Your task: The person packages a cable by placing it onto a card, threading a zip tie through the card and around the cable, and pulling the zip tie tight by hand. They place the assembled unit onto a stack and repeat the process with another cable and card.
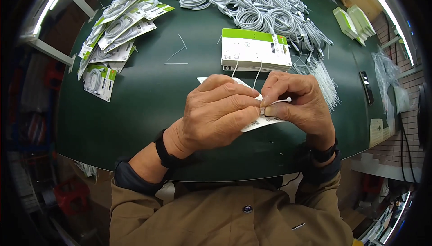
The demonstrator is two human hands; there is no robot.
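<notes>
Just in front of me, a white printed card (258, 125) is held tilted above the table. My left hand (220, 113) lies across it with fingers pressed together, gripping it and covering most of its surface. My right hand (300, 102) pinches a thin white cable tie (282, 100) at the card, its small square head sticking out past the thumb. Two thin white tie ends (258, 75) rise from the far side of the card. Whether a cable lies under my left hand is hidden. Just beyond is a stack of white-and-green cards (254, 50).
A big heap of coiled white cables (270, 9) covers the far side. Loose cable ties (326, 81) fan out at right. Carded cables (119, 32) pile up at left. A dark phone (366, 87), green-edged cards (353, 23) and clear plastic bags (386, 72) lie near the right edge.
</notes>
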